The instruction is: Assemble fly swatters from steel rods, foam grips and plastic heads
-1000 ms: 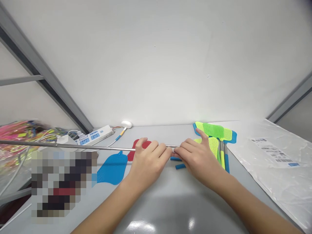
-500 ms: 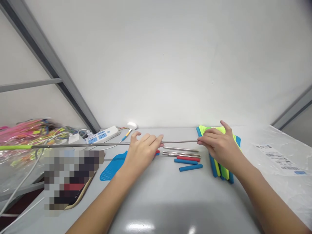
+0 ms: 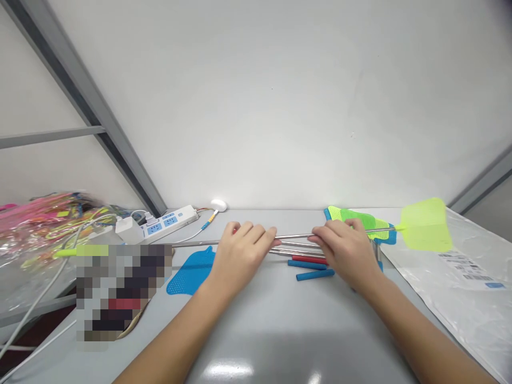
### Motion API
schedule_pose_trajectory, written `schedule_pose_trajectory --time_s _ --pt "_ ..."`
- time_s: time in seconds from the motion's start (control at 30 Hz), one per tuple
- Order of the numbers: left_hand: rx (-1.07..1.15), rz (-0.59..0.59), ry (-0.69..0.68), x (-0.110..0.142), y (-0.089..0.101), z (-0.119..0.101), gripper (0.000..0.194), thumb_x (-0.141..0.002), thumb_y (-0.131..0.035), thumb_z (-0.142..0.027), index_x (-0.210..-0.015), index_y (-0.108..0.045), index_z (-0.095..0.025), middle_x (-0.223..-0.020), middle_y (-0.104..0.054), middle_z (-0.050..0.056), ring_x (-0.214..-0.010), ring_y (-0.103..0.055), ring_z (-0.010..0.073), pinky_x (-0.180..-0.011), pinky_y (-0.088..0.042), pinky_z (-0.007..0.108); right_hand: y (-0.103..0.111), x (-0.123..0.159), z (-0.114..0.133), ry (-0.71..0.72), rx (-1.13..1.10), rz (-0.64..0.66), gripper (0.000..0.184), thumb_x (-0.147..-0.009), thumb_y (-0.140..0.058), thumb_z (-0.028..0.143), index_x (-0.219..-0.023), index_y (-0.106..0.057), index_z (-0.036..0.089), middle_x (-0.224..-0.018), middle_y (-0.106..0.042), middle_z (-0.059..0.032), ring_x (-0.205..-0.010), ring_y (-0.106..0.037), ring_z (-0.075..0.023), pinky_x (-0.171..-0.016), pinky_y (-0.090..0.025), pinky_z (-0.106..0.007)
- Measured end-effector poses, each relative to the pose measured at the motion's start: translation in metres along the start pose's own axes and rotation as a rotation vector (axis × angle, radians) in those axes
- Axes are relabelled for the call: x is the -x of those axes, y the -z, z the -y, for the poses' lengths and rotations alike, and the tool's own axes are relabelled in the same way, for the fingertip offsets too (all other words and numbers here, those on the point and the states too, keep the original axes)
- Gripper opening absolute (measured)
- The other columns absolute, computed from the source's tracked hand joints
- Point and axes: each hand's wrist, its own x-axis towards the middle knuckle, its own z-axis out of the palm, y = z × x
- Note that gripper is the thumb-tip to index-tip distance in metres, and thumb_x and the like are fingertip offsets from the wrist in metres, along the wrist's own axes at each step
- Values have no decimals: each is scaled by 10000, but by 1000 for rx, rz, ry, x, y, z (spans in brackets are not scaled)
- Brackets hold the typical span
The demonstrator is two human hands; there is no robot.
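A long steel-rod fly swatter (image 3: 240, 241) lies crosswise in front of me, its lime-green mesh head (image 3: 426, 225) out at the right and a green grip (image 3: 66, 253) at the far left. My left hand (image 3: 240, 253) is shut on the rod, and my right hand (image 3: 344, 250) grips it further along. Just below the rod, near my right hand, lie bare metal tubes (image 3: 300, 252), a red foam sleeve (image 3: 310, 260) and blue foam sleeves (image 3: 315, 274). A blue mesh swatter head (image 3: 188, 274) lies left of my left hand.
Green-and-blue swatter heads (image 3: 356, 217) are piled behind my right hand. A white power strip (image 3: 168, 224) sits at the back. A plastic sheet (image 3: 468, 272) lies at the right, a pink-and-yellow bundle (image 3: 48, 218) at the left, and a pixelated patch (image 3: 120, 288) hides the front left.
The rod has slid to the right, bringing the lime-green head into view at the right. My right hand has moved left, closer to my left hand, and both now hold the rod.
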Motion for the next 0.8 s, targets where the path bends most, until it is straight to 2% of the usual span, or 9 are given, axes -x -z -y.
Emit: schedule_pose_trajectory --time_s 0.13,0.23,0.33,0.47,0.53,0.6,0.63,0.73,0.8 --pt "-15 -49 115 7 2 35 182 -940 -549 -354 -895 -647 -207 -694 -638 1 -699 -572 174 -760 -318 362 6 5 -44 -69 24 -19 193 -971 -464 285 -833 -580 214 -692 -587 0 -659 -518 -152 -760 -305 -339" --pt "-33 -63 133 11 4 54 212 -940 -545 -371 -828 -638 -217 -676 -644 -2 -690 -585 176 -741 -308 362 9 8 -69 -71 56 26 244 -977 -413 280 -802 -570 216 -681 -564 -3 -670 -509 -165 -757 -303 -350" --pt "-42 -79 159 13 5 64 235 -938 -542 -406 -821 -626 -220 -710 -667 1 -702 -589 172 -739 -303 359 13 14 -90 -115 106 43 256 -978 -396 295 -799 -564 222 -695 -558 -12 -697 -500 -183 -770 -295 -367" --pt "-36 -83 194 14 3 67 233 -939 -542 -400 -827 -631 -216 -737 -674 2 -718 -586 169 -709 -303 344 17 20 -108 -187 169 -36 220 -963 -424 325 -881 -600 224 -825 -608 -49 -792 -522 -225 -828 -295 -404" --pt "-31 -56 177 13 -2 60 247 -945 -534 -381 -798 -634 -209 -695 -652 1 -696 -576 168 -671 -296 333 15 18 -100 -163 138 -52 190 -939 -491 365 -898 -611 223 -852 -625 -49 -825 -549 -232 -879 -296 -419" --pt "-28 -37 141 11 -6 46 276 -955 -516 -376 -780 -635 -199 -657 -624 2 -660 -554 165 -641 -284 326 10 13 -78 -99 75 -22 185 -919 -547 393 -874 -606 224 -815 -629 -32 -820 -573 -220 -918 -294 -419" --pt "-28 -37 125 10 -8 39 288 -960 -505 -378 -779 -636 -195 -642 -612 2 -645 -542 162 -632 -279 323 7 10 -63 -66 34 8 173 -944 -517 349 -859 -598 222 -800 -631 -24 -796 -580 -199 -919 -303 -403" --pt "-8 -50 95 7 -11 18 308 -962 -494 -401 -793 -640 -189 -629 -598 1 -624 -521 154 -612 -262 314 0 2 -24 11 -29 51 200 -964 -498 343 -850 -594 209 -756 -631 -17 -721 -565 -170 -854 -332 -358" --pt "16 -49 77 6 -12 11 313 -960 -496 -416 -801 -640 -187 -628 -596 -2 -616 -515 149 -610 -254 309 0 0 -11 40 -15 50 222 -969 -496 326 -807 -593 210 -694 -604 -3 -652 -525 -150 -759 -329 -326"
